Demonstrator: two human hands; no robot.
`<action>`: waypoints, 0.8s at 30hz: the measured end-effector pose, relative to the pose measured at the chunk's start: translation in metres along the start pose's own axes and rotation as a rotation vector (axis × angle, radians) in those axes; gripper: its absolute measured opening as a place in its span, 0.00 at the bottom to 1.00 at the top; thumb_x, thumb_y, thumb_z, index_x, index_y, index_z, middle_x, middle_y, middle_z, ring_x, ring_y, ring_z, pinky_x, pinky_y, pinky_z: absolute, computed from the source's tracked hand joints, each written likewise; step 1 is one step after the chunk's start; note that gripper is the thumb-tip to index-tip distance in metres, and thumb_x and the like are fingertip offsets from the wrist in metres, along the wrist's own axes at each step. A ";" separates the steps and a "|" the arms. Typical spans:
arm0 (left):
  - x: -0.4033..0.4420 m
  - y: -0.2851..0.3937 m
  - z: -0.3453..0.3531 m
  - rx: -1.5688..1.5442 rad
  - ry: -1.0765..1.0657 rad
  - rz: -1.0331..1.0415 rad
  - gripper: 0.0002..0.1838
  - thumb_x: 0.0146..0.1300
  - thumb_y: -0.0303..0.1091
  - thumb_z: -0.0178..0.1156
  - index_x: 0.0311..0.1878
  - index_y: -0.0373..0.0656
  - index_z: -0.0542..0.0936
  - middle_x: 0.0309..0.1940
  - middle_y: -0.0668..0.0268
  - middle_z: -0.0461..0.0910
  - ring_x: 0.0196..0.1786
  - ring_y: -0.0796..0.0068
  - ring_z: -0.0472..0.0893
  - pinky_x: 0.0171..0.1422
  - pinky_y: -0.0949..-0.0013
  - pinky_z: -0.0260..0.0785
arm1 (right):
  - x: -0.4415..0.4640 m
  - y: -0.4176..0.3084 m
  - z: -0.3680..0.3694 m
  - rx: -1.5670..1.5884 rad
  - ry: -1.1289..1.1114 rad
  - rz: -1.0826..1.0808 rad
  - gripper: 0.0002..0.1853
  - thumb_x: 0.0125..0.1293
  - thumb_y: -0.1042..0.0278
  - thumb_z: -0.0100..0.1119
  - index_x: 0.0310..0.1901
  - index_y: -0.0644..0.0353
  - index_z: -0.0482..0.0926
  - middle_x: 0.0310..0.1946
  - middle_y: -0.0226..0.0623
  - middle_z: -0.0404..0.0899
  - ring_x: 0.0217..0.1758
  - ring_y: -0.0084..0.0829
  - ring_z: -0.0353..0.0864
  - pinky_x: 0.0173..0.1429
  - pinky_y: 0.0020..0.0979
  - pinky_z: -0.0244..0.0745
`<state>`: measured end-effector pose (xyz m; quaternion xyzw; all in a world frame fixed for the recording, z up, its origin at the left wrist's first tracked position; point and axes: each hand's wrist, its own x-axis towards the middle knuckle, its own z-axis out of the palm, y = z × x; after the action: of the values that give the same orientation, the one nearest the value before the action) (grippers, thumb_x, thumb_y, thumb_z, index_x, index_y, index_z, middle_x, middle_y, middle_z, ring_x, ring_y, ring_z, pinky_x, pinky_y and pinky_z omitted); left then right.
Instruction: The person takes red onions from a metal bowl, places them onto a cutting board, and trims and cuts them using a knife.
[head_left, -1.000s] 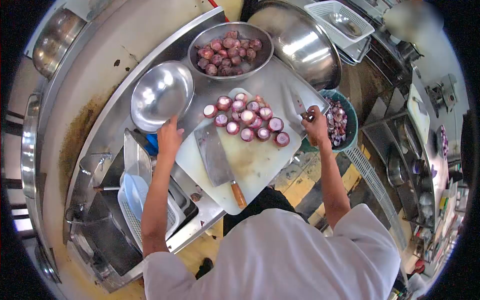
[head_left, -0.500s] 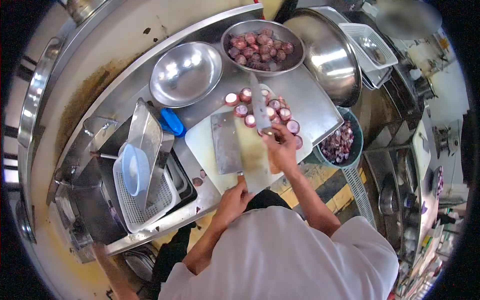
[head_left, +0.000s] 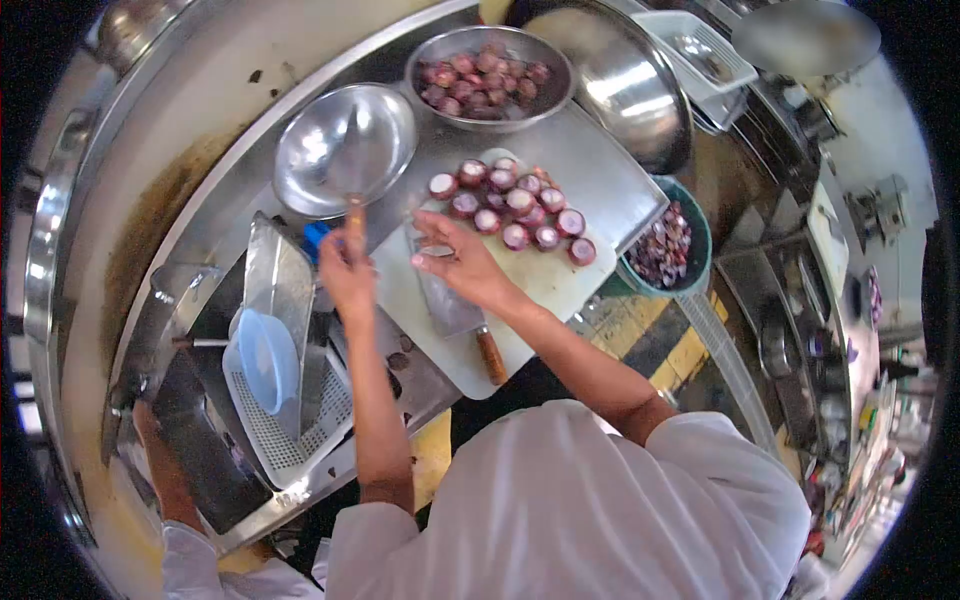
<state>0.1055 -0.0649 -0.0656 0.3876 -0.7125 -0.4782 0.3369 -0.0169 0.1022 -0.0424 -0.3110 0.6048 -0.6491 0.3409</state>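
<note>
My left hand [head_left: 348, 278] is closed around the wooden handle of a knife [head_left: 355, 215], whose blurred blade points away across the empty steel bowl [head_left: 300, 165]. My right hand [head_left: 460, 262] hovers over the cutting board [head_left: 550, 285] with its fingers apart, holding nothing. Beneath it lies a cleaver [head_left: 455, 305], its wooden handle toward my body, the upper blade partly covered by my hand. Several red onions [head_left: 520, 202] with cut pale ends are grouped on the far right of the board.
Behind the board stands a steel bowl of onions [head_left: 490, 120], beside a large steel basin [head_left: 620, 80]. A green bin [head_left: 700, 270] holds onion scraps. White basket [head_left: 270, 440] and blue colander [head_left: 268, 360] sit left, near another person's arm [head_left: 165, 460].
The knife has passed from my right hand to my left, which left the cleaver handle and moved forward and left. My right hand moved left and opened. The other person's arm moved up.
</note>
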 end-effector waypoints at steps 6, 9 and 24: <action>0.106 -0.047 -0.011 0.185 -0.022 -0.123 0.11 0.75 0.29 0.57 0.51 0.30 0.77 0.29 0.58 0.82 0.20 0.73 0.81 0.21 0.68 0.74 | -0.067 0.018 -0.101 -0.394 0.247 0.017 0.22 0.65 0.76 0.69 0.62 0.59 0.81 0.59 0.36 0.83 0.58 0.31 0.83 0.57 0.35 0.85; 0.124 -0.059 -0.012 0.154 -0.016 -0.159 0.12 0.74 0.33 0.59 0.46 0.30 0.79 0.26 0.59 0.82 0.19 0.72 0.81 0.21 0.68 0.76 | -0.077 0.028 -0.150 -0.521 0.407 0.059 0.18 0.63 0.74 0.71 0.55 0.59 0.85 0.50 0.42 0.88 0.50 0.34 0.88 0.53 0.35 0.86; -0.096 0.069 0.038 0.682 -0.365 -0.302 0.11 0.68 0.39 0.64 0.40 0.40 0.82 0.34 0.50 0.84 0.42 0.45 0.85 0.47 0.49 0.75 | 0.298 0.056 -0.260 -1.102 0.167 -0.355 0.11 0.53 0.73 0.60 0.38 0.59 0.89 0.35 0.52 0.87 0.41 0.50 0.89 0.50 0.45 0.84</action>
<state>0.1026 0.0521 -0.0234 0.4859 -0.8132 -0.3198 -0.0166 -0.3965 0.0052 -0.1205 -0.4868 0.8165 -0.3085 -0.0341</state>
